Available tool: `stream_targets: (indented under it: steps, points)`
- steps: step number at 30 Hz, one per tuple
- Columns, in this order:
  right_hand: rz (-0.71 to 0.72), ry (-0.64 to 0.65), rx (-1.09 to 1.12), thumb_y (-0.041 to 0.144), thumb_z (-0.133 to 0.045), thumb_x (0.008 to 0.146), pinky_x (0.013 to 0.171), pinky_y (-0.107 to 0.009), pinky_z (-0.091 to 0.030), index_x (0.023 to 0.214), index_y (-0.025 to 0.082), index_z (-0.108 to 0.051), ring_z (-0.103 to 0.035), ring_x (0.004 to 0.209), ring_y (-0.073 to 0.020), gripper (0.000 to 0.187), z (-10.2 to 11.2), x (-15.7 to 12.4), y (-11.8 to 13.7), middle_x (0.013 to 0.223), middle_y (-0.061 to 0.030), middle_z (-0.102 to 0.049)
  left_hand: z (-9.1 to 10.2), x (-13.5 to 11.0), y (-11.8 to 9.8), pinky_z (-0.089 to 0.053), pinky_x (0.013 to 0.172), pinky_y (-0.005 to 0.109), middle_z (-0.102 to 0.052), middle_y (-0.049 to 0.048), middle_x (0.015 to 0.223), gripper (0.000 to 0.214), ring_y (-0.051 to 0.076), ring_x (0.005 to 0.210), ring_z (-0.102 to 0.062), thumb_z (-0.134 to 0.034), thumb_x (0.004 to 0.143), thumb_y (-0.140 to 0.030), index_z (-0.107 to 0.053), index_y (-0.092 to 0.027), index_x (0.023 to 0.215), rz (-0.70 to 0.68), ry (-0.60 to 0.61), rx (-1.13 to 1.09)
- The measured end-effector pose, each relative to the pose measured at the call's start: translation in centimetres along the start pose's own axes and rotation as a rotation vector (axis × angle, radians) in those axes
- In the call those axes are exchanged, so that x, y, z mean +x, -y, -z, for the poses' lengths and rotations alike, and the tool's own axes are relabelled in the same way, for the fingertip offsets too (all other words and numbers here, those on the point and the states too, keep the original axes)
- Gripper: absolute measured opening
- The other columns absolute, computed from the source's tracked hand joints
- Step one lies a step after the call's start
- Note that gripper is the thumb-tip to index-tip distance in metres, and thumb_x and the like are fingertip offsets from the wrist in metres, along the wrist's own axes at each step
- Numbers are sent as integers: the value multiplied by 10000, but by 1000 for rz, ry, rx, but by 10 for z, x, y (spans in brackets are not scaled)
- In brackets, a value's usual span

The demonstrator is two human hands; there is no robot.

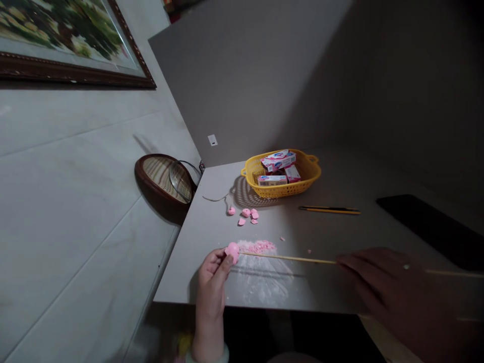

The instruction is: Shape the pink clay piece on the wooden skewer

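On the grey table (340, 232), set against a tiled wall with a framed picture (68, 40), a yellow basket (313, 174) holds small boxes (278, 161). Nearer, the right hand (381, 282) closes round one end of a thin stick (287, 258). The left hand (212, 277) pinches a pink piece (232, 250) on its tip, above the table's near edge. Pink powder (260, 247) and several loose bits (245, 214) suggest the work is well begun, not finished.
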State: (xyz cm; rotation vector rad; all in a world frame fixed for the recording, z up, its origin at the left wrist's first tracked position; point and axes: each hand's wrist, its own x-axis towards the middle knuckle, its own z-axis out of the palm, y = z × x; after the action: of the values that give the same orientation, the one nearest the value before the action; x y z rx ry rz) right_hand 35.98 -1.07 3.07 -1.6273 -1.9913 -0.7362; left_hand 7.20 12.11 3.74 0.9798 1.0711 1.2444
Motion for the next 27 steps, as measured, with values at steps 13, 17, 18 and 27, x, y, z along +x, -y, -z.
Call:
stream_targets:
  steps: [13, 17, 18, 27]
  points:
    - [-104, 61, 95, 322, -378, 1022, 704, -365, -500, 838, 244, -738, -717, 696, -220, 411, -2, -13, -1, 777, -33, -777, 0, -6, 4, -483, 679, 232, -685, 8, 716, 337, 142, 685, -598, -887, 669, -453, -736, -172, 780, -125, 111, 139]
    - [-453, 328, 288, 381, -379, 1009, 571, -305, -555, 743, 286, -711, -752, 626, -211, 436, -14, -28, 11, 719, -2, -790, -2, -14, 4, -484, 666, 236, -707, 25, 754, 295, 154, 699, -617, -850, 733, -430, -743, -171, 828, -177, 128, 211]
    - [-503, 364, 325, 391, -370, 1011, 557, -294, -563, 745, 291, -709, -758, 623, -208, 443, -15, -30, 13, 725, 3, -795, -2, -15, 3, -487, 663, 240, -715, 30, 759, 292, 158, 696, -622, -844, 741, -426, -751, -171, 850, -179, 127, 231]
    - [-283, 182, 443, 437, -429, 1004, 589, -295, -614, 865, 300, -730, -765, 692, -208, 359, 4, -8, 9, 802, -14, -785, -4, -9, -3, -539, 765, 280, -779, 83, 852, 378, 193, 791, -689, -906, 651, -401, -761, -157, 901, -132, -1, 91]
